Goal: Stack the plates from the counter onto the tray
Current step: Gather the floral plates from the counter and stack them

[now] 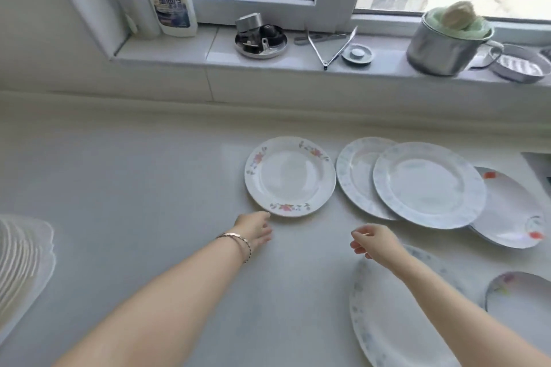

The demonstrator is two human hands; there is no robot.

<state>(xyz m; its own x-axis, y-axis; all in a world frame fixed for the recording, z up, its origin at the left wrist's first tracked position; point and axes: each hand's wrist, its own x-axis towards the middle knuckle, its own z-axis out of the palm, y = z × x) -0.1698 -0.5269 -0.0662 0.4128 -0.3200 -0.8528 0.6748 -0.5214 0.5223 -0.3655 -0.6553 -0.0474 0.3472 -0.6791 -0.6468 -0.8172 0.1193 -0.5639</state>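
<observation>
A white plate with pink flowers on its rim [289, 176] lies flat on the counter. My left hand [255, 229] hovers at its near left edge, fingers apart, holding nothing. My right hand [374, 240] is a little to the right, empty and loosely open, above a large oval plate with blue speckles [396, 325]. Two blue-rimmed plates overlap at the right: the rear one [354, 176] and the front one [429, 185]. A plate with red marks [512, 214] lies under them. Another flowered plate [521, 298] sits at the far right edge.
A ribbed white object [21, 259], only partly in view, sits at the left edge. The window sill holds cleaner bottles [173, 0], a metal dish with parts [261, 39], tongs [331, 48], a steel pot with cloths [444, 45] and a soap dish [520, 67].
</observation>
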